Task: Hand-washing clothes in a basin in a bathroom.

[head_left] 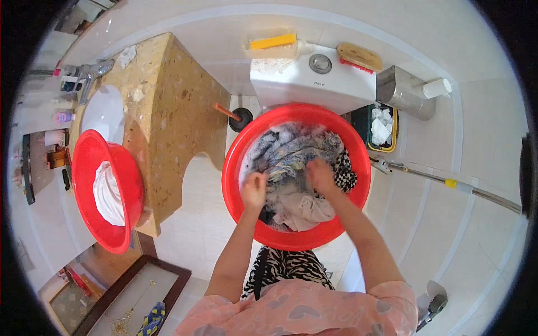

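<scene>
A large round red basin in front of me holds soapy water and a heap of wet clothes. Over its left part my left hand is closed, its curled fingers at the edge of a grey-blue wet garment. My right hand is slightly blurred, its fingers bent into the same garment, with the tips hidden. Between the hands bunches a pale yellowish patch of cloth. Nearer to me lies a beige garment, and at the right a black-and-white checked cloth. White suds cover the far left of the heap.
On the stone washstand at left, a second red basin holds white cloth. Behind my basin stand a white toilet tank with a scrub brush on it, a plunger, a waste bin and a mop pole.
</scene>
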The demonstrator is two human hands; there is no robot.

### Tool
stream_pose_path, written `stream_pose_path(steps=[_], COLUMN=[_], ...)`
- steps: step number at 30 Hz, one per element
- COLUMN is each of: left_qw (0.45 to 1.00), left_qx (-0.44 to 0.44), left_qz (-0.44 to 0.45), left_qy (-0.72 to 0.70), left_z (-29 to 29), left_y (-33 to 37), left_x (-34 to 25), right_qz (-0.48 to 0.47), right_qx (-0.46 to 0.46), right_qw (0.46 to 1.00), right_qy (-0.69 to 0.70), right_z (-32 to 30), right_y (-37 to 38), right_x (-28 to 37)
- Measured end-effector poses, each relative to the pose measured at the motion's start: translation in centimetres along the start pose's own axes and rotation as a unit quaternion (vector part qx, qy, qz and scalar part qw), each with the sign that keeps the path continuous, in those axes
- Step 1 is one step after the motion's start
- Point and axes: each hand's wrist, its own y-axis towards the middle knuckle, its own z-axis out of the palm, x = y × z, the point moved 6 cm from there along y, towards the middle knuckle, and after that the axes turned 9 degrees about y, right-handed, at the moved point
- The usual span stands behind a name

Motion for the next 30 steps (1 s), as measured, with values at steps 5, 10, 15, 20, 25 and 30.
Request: stream_pose_path(steps=[5, 10, 15, 20, 25, 30], left_qw=[0.946, 0.937, 0.978, 0.989, 0.979, 0.981], left_qx=[0.061, 0.066, -0.001, -0.035, 0.133, 0.034], left_qz=[0.029, -0.022, 0.093, 0.143, 0.156, 0.146], left_qy=[0.316, 0.343, 0.189, 0.027, 0.012, 0.124], left_z=[5.1, 4.1, 0.5, -6.8, -8.5, -4.6], left_y=[-0.1, -0.5, -1.5, -3.2, -2.8, 0.5], left_x=[0.8, 1.6, -2.9, -11.7, -8.9, -9.3], right_qz=[0.034, 0.032, -0.024, -0.066, -0.090, 0.039], right_qx=[-0.124, -0.228, -0.221, -0.276, -0.318, -0.290], right_qw=[0.990, 0.922, 0.911, 0.880, 0.927, 0.927], right_qy=[0.054, 0.311, 0.347, 0.380, 0.174, 0.235], right_z=[1.9, -2.1, -14.1, -23.5, -26.2, -17.9], right_y=[-0.8, -2.8, -6.8, -9.8, -9.6, -6.5], right_x=[3.7, 3.3, 9.7, 12.5, 10.4, 2.1])
